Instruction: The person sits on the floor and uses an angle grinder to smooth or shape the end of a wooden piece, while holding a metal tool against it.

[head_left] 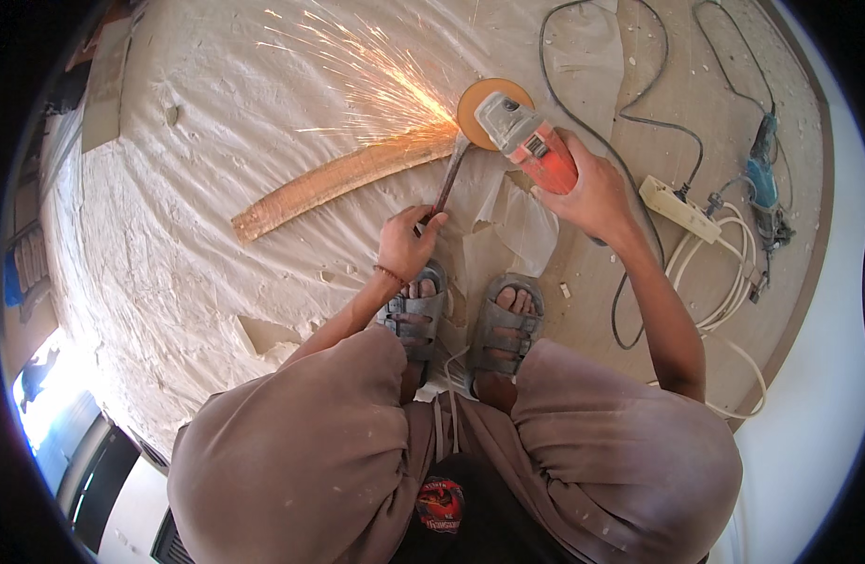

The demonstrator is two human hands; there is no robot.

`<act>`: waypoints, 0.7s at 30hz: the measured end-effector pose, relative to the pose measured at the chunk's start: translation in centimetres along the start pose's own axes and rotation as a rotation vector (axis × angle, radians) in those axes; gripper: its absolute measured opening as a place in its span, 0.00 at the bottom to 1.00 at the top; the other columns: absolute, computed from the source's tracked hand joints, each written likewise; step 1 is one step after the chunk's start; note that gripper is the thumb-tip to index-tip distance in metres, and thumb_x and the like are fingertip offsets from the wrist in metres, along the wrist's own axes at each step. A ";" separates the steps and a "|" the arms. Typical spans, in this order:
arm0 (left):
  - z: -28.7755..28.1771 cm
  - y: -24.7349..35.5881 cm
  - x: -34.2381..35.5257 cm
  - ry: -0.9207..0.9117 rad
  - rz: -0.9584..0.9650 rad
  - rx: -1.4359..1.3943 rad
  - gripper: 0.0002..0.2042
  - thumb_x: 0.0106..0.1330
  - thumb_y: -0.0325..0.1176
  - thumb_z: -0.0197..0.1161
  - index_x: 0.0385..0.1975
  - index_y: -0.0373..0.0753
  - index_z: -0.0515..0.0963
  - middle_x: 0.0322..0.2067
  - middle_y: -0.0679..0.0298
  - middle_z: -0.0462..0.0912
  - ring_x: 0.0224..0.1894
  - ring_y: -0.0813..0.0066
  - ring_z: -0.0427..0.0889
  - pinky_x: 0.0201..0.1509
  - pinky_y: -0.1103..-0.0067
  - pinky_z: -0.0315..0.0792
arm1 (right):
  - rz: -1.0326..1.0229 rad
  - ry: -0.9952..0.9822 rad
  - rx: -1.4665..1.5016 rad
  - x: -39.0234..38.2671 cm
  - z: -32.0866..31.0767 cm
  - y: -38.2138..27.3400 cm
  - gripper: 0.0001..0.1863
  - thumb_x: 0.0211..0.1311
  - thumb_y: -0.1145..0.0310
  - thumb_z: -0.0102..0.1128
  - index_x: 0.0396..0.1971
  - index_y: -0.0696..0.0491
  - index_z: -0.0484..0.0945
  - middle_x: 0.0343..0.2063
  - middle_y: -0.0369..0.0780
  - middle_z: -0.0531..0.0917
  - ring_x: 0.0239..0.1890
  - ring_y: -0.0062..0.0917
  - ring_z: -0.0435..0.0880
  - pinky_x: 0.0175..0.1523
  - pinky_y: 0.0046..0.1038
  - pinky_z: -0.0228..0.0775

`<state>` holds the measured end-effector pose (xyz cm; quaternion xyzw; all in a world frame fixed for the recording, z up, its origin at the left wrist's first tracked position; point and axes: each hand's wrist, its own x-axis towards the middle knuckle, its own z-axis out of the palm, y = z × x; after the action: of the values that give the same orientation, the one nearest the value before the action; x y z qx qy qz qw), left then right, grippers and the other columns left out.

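My right hand [594, 195] is wrapped round the red body of an angle grinder [547, 162] with a grey head. Its round tan disc [477, 101] meets the flattened tip of a dark metal chisel [448, 179]. Bright orange sparks [385, 80] spray from that contact toward the far left. Closed round the chisel's near end is my left hand [409, 246], low over the floor in front of my left foot. A curved wooden strip [329, 190] lies on the sheeting, its right end by the chisel tip.
Creased, dusty plastic sheeting [197, 188] covers the floor. At the right lie a white power strip [678, 209], coiled white cable [740, 273], dark cord [630, 117] and a blue power tool [763, 169]. My sandalled feet [507, 324] stand close behind the work.
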<state>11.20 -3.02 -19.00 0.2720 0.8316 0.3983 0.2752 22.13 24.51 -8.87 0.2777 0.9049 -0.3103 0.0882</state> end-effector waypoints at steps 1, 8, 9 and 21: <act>-0.2 0.2 0.0 -0.024 -0.021 0.008 0.16 0.68 0.42 0.65 0.38 0.32 0.84 0.30 0.48 0.83 0.34 0.46 0.83 0.39 0.64 0.74 | -0.002 -0.019 -0.005 0.0 -0.1 -0.1 0.44 0.46 0.57 0.75 0.65 0.49 0.67 0.48 0.48 0.85 0.49 0.48 0.84 0.54 0.45 0.75; 0.1 0.0 0.0 -0.024 -0.030 -0.041 0.16 0.69 0.42 0.64 0.39 0.33 0.84 0.32 0.47 0.84 0.36 0.46 0.83 0.39 0.63 0.75 | -0.071 0.074 0.025 0.4 0.3 0.9 0.43 0.45 0.57 0.74 0.64 0.48 0.67 0.45 0.48 0.86 0.47 0.49 0.84 0.50 0.47 0.77; -0.1 0.2 0.0 -0.035 -0.034 -0.022 0.16 0.69 0.42 0.64 0.39 0.32 0.84 0.32 0.47 0.84 0.36 0.46 0.83 0.39 0.63 0.75 | -0.059 0.048 0.023 0.4 0.1 0.6 0.43 0.45 0.57 0.74 0.64 0.47 0.67 0.45 0.48 0.86 0.47 0.49 0.84 0.50 0.47 0.77; -0.5 0.4 0.3 -0.063 -0.060 -0.023 0.16 0.69 0.42 0.64 0.40 0.33 0.84 0.33 0.47 0.85 0.37 0.46 0.83 0.40 0.64 0.75 | -0.048 0.060 0.032 0.2 0.2 0.8 0.42 0.45 0.57 0.75 0.64 0.47 0.68 0.45 0.47 0.86 0.47 0.48 0.84 0.51 0.46 0.76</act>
<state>10.74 -2.89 -18.43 0.2563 0.8256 0.3908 0.3162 22.42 24.97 -9.51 0.2664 0.9084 -0.3184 0.0488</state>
